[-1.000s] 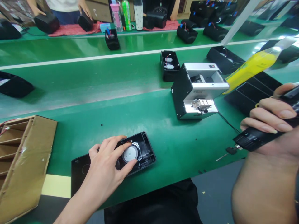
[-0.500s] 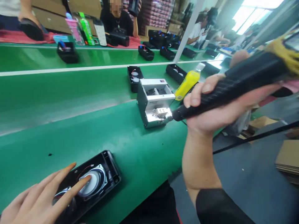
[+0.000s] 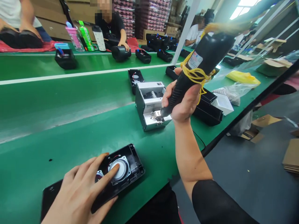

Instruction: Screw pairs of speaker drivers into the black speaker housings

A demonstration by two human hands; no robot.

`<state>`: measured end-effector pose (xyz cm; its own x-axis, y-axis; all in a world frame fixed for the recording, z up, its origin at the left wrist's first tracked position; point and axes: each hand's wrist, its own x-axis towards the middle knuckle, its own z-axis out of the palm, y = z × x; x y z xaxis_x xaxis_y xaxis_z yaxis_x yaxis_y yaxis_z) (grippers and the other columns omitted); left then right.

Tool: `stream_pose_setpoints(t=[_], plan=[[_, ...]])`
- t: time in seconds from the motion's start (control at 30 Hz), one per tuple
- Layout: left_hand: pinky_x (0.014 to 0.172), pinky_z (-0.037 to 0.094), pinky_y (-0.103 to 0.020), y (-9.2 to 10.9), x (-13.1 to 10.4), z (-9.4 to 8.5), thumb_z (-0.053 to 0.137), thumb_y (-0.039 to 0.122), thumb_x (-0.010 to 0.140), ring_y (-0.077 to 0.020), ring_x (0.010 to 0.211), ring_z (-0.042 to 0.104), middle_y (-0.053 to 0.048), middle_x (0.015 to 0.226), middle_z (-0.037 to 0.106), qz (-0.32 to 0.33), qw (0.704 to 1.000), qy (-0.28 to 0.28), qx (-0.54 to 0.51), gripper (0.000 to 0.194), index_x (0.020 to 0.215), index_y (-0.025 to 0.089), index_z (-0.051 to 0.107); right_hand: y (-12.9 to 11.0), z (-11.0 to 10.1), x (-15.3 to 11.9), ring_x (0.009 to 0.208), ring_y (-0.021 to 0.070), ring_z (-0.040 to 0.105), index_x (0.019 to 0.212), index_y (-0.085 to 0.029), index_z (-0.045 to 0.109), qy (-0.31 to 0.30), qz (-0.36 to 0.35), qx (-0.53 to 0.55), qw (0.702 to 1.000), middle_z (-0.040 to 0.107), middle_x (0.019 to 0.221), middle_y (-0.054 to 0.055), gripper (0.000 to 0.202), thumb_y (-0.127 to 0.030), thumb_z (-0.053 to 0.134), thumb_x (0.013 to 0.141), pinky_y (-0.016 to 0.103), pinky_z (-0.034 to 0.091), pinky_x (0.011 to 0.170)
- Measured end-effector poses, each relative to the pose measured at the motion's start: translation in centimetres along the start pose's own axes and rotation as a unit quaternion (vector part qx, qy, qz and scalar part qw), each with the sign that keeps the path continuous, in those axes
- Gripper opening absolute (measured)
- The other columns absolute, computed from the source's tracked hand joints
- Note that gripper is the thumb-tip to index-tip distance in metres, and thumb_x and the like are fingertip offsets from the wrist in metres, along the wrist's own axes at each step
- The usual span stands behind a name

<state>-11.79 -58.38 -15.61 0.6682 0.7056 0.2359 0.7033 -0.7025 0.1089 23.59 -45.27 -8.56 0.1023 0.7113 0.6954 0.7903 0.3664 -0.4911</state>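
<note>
My left hand [image 3: 80,189] lies across a black speaker housing [image 3: 137,161] on the green bench, with its thumb along the near side and its fingers over the top. A fingertip touches the pale cone of a round speaker [image 3: 119,170] set in the housing; a second speaker is partly hidden under the fingers. My right hand [image 3: 184,101] is wrapped round a black electric screwdriver [image 3: 181,88] with a yellow cord wound about it. The screwdriver points down and left, its tip at the front pick-up of a silver screw feeder [image 3: 151,105].
Behind the feeder stands another open housing [image 3: 135,77]. To its right are black housings [image 3: 207,110], a white box [image 3: 223,104] and a bag of small parts [image 3: 230,93]. Co-workers [image 3: 109,28] sit across the belt, near bottles [image 3: 86,35]. The bench edge runs along the right.
My left hand and the speaker housing have moved right along the bench. My right hand has tilted the screwdriver more upright, its tip now over the feeder's front. Across, a co-worker's hand has come down onto a housing.
</note>
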Motion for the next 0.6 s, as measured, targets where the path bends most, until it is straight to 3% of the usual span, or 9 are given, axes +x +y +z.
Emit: stream_pose_setpoints(t=[0.13, 0.2, 0.3, 0.37, 0.43, 0.53, 0.6], plan=[[0.098, 0.056, -0.064, 0.7, 1.9, 0.4, 0.069, 0.036, 0.093, -0.0440, 0.135, 0.061, -0.016, 0.162, 0.053, 0.007, 1.000, 0.006, -0.015, 0.056, 0.149, 0.039, 0.061, 0.3, -0.2, 0.2, 0.055, 0.0258, 0.058, 0.159, -0.029, 0.047, 0.047, 0.005, 0.090, 0.995, 0.066, 0.092, 0.013, 0.080, -0.064, -0.002, 0.106, 0.042, 0.053, 0.049], [0.097, 0.056, -0.064, 0.6, 2.2, 0.5, 0.068, 0.037, 0.093, -0.0435, 0.134, 0.061, -0.016, 0.162, 0.054, 0.013, 1.000, 0.011, -0.012, 0.056, 0.149, 0.038, 0.062, 0.2, -0.2, 0.3, 0.048, 0.0225, 0.050, 0.153, -0.031, 0.053, 0.085, -0.005, 0.172, 0.981, 0.060, 0.082, 0.009, 0.085, -0.065, -0.008, 0.105, 0.039, 0.046, 0.042], [0.099, 0.057, -0.062, 0.4, 2.2, 0.2, 0.070, 0.050, 0.095, -0.0427, 0.137, 0.059, -0.012, 0.166, 0.051, 0.019, 1.000, 0.015, -0.016, 0.060, 0.153, 0.040, 0.059, -0.5, -0.3, 0.2, 0.040, 0.0157, 0.039, 0.127, -0.033, 0.069, 0.122, -0.017, 0.351, 0.928, 0.053, 0.070, 0.001, 0.064, -0.072, 0.023, 0.108, 0.031, 0.035, 0.034], [0.103, 0.056, -0.060, 0.2, 2.3, 0.0, 0.069, 0.061, 0.096, -0.0423, 0.142, 0.056, -0.009, 0.169, 0.050, 0.013, 0.999, 0.013, -0.032, 0.064, 0.155, 0.040, 0.057, -1.4, -0.6, 0.0, 0.038, 0.0119, 0.038, 0.114, -0.032, 0.075, 0.118, -0.010, 0.460, 0.880, 0.052, 0.065, -0.002, 0.050, -0.074, 0.050, 0.102, 0.026, 0.031, 0.033], [0.104, 0.056, -0.060, 0.0, 2.6, 0.0, 0.066, 0.060, 0.099, -0.0411, 0.142, 0.056, -0.009, 0.168, 0.052, 0.002, 0.999, 0.015, -0.046, 0.058, 0.152, 0.037, 0.059, -2.5, -1.2, -0.1, 0.037, 0.0094, 0.040, 0.114, -0.032, 0.078, 0.104, 0.004, 0.519, 0.848, 0.054, 0.063, -0.004, 0.049, -0.074, 0.064, 0.094, 0.023, 0.029, 0.032], [0.100, 0.056, -0.061, -0.1, 3.3, 0.2, 0.062, 0.052, 0.103, -0.0403, 0.138, 0.060, -0.011, 0.163, 0.057, -0.013, 0.999, 0.019, -0.047, 0.045, 0.144, 0.032, 0.065, -4.5, -2.8, 0.0, 0.035, 0.0078, 0.042, 0.116, -0.032, 0.081, 0.073, 0.019, 0.570, 0.818, 0.054, 0.061, -0.007, 0.052, -0.075, 0.074, 0.088, 0.023, 0.029, 0.029], [0.098, 0.056, -0.062, 0.0, 3.8, 0.4, 0.064, 0.051, 0.102, -0.0411, 0.137, 0.061, -0.012, 0.161, 0.059, -0.019, 0.999, 0.009, -0.044, 0.044, 0.140, 0.030, 0.068, -6.0, -4.0, 0.3, 0.035, 0.0076, 0.044, 0.112, -0.032, 0.082, 0.017, 0.023, 0.576, 0.817, 0.054, 0.061, -0.009, 0.055, -0.077, 0.080, 0.081, 0.024, 0.033, 0.029]])
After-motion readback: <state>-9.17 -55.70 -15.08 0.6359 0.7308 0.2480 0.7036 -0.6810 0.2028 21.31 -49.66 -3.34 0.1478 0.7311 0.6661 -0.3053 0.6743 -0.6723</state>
